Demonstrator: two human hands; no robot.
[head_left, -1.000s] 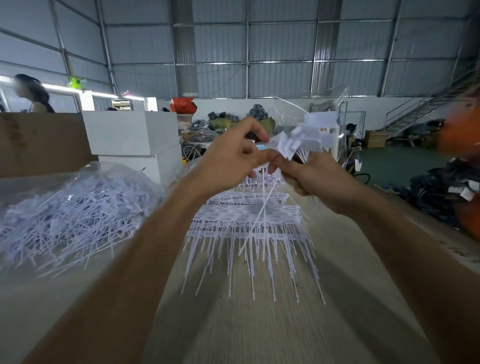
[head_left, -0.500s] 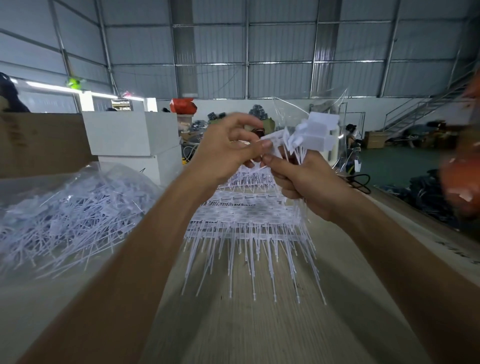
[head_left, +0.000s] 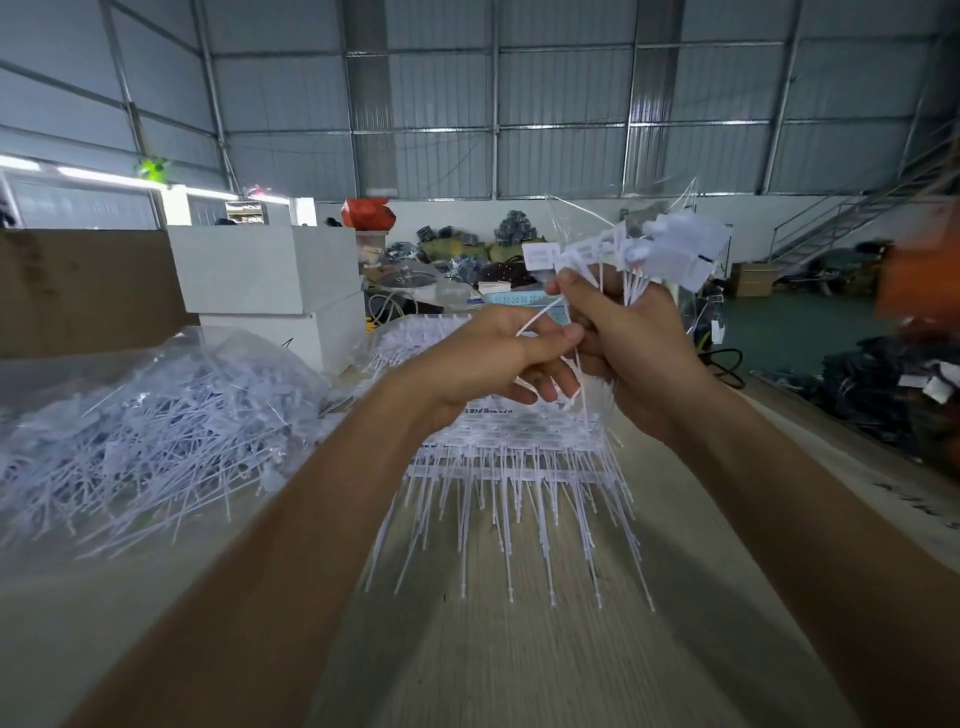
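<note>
My right hand (head_left: 636, 343) grips a bunch of white plastic seal ties (head_left: 660, 249), their flat tag heads fanning out above the fist. My left hand (head_left: 483, 358) is just left of it, and its thumb and forefinger pinch the thin tail of one tie (head_left: 543, 317) that slants up toward the bunch. Below both hands, rows of joined white ties (head_left: 519, 467) lie on the wooden table (head_left: 519, 649), their tails pointing toward me.
A clear plastic bag full of loose white ties (head_left: 135, 436) lies on the table at the left. Behind it stand a cardboard box (head_left: 83, 291) and stacked white boxes (head_left: 270, 280). Dark clothing is piled at the right (head_left: 904, 384). An orange blur (head_left: 919, 280) shows at the right edge.
Both hands have dropped a little and moved right. The left hand has slid from the tag heads down to the tail of one tie.
</note>
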